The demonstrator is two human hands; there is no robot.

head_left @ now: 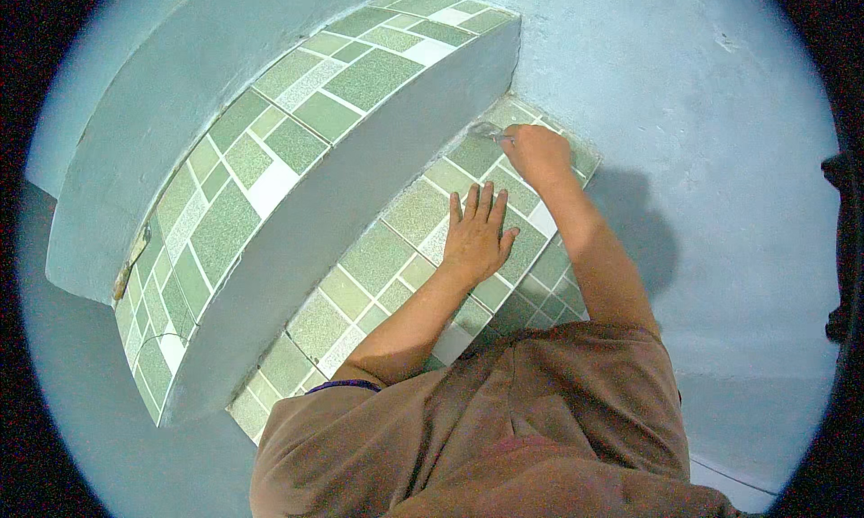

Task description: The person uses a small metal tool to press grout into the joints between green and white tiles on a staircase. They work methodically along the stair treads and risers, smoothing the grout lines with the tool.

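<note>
My right hand [538,155] is closed around a small trowel [487,129] at the far right end of the lower tiled step [378,251]. The metal blade points left, close to where the step meets the grey riser; the handle is hidden in my fist. Flat on the same step, nearer and to the left, rests my left hand [475,239], its fingers spread and nothing in it. Green and white rectangular patterns cover the tiles, with seams between them.
A higher curved step [297,126] with like tiles rises at the left above the grey riser [360,167]. Near its left end lies a narrow yellowish-handled tool [132,261], too small to name. The pale blue wall [702,113] borders the steps on the right.
</note>
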